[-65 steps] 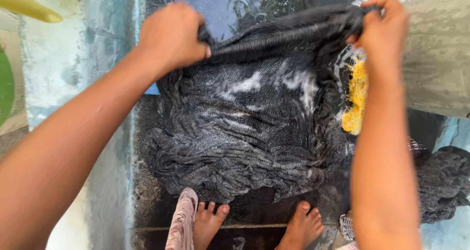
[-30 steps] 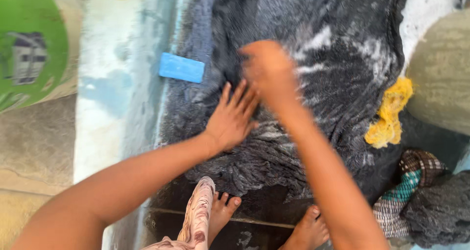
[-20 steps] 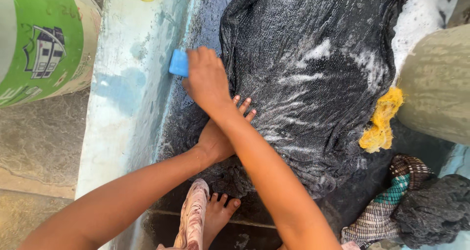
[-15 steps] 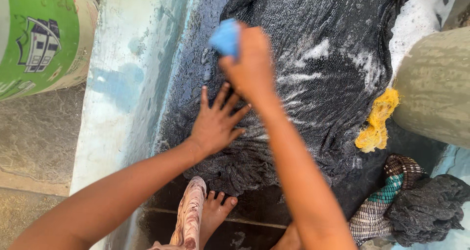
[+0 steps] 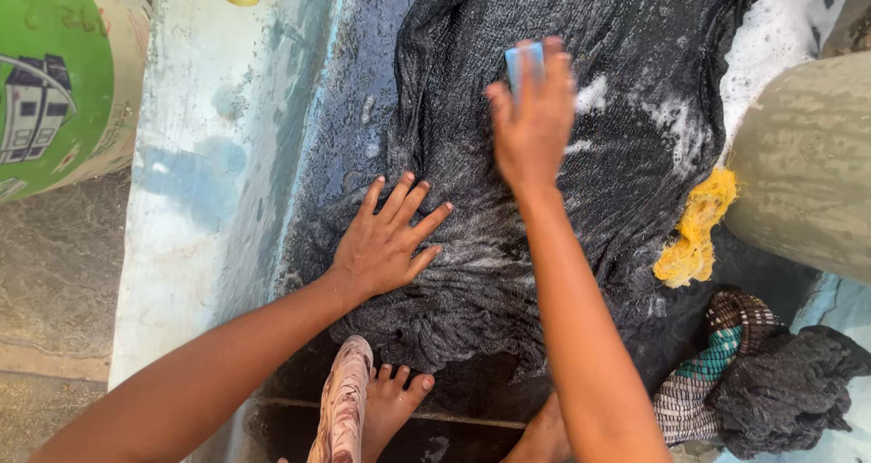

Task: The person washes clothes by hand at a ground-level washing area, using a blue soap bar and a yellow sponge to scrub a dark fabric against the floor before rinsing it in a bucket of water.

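Soaping step, by my read. My right hand [image 5: 531,123] is gripping a small light-blue rectangular soap bar [image 5: 523,58]. The fingers [image 5: 555,75] are curling over its top, and only the bar's far edge is showing past them. The bar is pressing onto the big dark-grey wet knitted cloth [image 5: 635,100], on its upper middle part, beside white suds patches [image 5: 594,93].

My left hand [image 5: 386,241] is lying released and flat, with fingers [image 5: 413,200] spread. It is pinning the cloth's bunched lower-left part, nearer me than the right fingers and to their left.

The cloth is lying spread on the wet dark stone worktop [image 5: 349,91], reaching from beyond the right fingers down to my bare feet [image 5: 395,399].

- Right of the right fingers: a frayed yellow mesh scrubber [image 5: 694,236] is touching the cloth edge, next to a rounded grey-green vessel [image 5: 807,164].
- Lower right: a heap of striped and dark wet laundry [image 5: 771,381].
- Far left of the left fingers: a green-and-white plastic bucket [image 5: 54,73], well apart.

Judging the next move: the bar is needing firm downward pressure while the left palm is holding the fabric taut, or the loose wet knit is likely bunching under it. The lower folds under the left fingers are looking less sudsy.
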